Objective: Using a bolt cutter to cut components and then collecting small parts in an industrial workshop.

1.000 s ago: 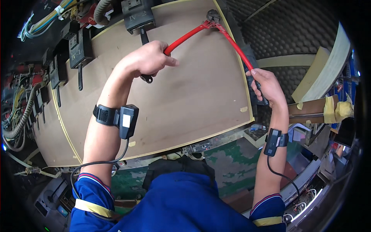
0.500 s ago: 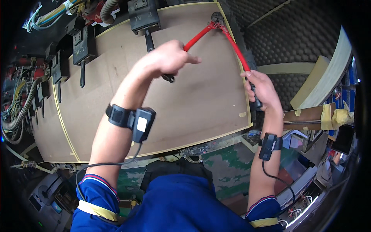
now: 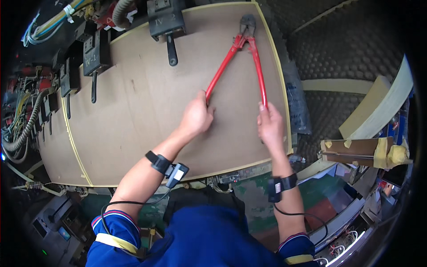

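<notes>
A bolt cutter (image 3: 245, 41) with long red handles and a dark grey head lies over the brown board (image 3: 151, 115), its head pointing toward the board's far right corner. My left hand (image 3: 197, 114) is wrapped round the end of its left handle. On the right handle, my right hand (image 3: 271, 126) has its fingers closed, with the thumb along the top. The handles are spread apart in a V. Both grips are mostly hidden by my hands. I cannot tell whether anything sits between the jaws.
Along the board's far left edge stand several black box-shaped clamps with handles, one (image 3: 165, 20) close to the cutter. Hoses and cables (image 3: 26, 138) crowd the left. To the right are a dark quilted surface (image 3: 351, 49) and a curved pale panel (image 3: 382, 104).
My hands have come closer together, narrowing the spread of the handles. The right hand moved left and toward me; the left hand moved toward me, and its fingers are now closed round the handle.
</notes>
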`<state>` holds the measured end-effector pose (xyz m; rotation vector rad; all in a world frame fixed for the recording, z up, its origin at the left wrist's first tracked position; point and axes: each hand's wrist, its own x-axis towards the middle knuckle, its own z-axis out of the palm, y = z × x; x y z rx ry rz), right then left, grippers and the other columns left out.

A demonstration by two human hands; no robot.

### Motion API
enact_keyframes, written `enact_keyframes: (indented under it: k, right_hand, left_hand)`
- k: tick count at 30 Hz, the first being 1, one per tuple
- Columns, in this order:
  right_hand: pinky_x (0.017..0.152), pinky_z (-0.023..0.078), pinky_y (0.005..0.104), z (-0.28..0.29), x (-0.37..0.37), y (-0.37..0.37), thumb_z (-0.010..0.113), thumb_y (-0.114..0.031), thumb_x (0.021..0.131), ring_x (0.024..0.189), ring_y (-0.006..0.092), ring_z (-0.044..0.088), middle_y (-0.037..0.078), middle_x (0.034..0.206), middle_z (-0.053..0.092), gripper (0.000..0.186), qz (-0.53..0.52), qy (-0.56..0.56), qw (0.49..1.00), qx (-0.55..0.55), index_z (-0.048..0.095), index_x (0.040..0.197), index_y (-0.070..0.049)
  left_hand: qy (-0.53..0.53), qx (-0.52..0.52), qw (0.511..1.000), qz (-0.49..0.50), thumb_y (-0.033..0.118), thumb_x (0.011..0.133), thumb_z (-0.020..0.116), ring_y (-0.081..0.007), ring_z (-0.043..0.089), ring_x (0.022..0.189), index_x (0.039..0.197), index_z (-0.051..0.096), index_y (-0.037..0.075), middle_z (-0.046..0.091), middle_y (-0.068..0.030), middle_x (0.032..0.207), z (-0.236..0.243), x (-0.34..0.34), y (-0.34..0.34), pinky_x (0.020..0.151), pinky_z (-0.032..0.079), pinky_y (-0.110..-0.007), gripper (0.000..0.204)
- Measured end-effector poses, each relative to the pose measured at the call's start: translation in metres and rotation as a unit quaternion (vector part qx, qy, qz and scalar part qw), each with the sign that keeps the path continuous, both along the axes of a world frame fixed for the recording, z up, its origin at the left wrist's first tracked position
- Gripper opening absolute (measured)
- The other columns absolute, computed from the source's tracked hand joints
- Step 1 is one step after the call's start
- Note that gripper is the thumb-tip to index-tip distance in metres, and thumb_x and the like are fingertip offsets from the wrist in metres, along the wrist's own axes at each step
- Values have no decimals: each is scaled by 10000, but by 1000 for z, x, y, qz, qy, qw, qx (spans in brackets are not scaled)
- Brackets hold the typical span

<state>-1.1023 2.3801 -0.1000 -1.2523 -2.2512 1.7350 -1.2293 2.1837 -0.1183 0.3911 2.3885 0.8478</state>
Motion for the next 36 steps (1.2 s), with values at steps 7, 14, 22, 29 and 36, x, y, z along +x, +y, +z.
enact_keyframes:
  k: [7,14,22,29,36]
  right_hand:
    - [399,333,237,66,34,41,537,-241,1044,430,47,419,-34,592,478,212,103,-63,986,-117,620,1044,-46]
    - [385,329,220,71,152,28,541,-211,1038,431,34,420,-37,624,505,259,162,-74,971,-160,616,1214,-36]
    - [392,337,224,74,279,-101,517,-204,1050,446,42,399,-38,643,472,240,9,57,943,-328,554,1253,-82]
    - [475,449,236,101,293,-230,711,-461,923,558,55,501,-7,757,509,508,-29,191,934,-300,438,1101,-71]
    - [455,395,254,104,424,-226,679,-459,919,554,68,470,-31,702,497,325,-141,167,884,-413,523,875,-177]
  left_hand:
    - [-86,15,996,-1,173,888,673,-383,583,727,932,465,2,570,-212,758,57,32,-54,672,457,-473,273]
    - [-117,10,991,-56,145,871,703,-356,555,698,908,442,7,522,-201,724,102,104,-134,660,446,-449,298]
    - [-139,13,984,-112,174,882,710,-271,480,734,987,435,12,459,-169,772,186,209,-157,680,435,-417,336]
    - [-49,62,989,-128,68,869,631,-480,604,762,1053,371,8,566,-287,779,210,369,-174,667,450,-521,325]
    - [-92,81,916,-383,161,892,724,-248,572,688,1042,507,12,574,-134,780,240,437,-204,625,462,-386,302]
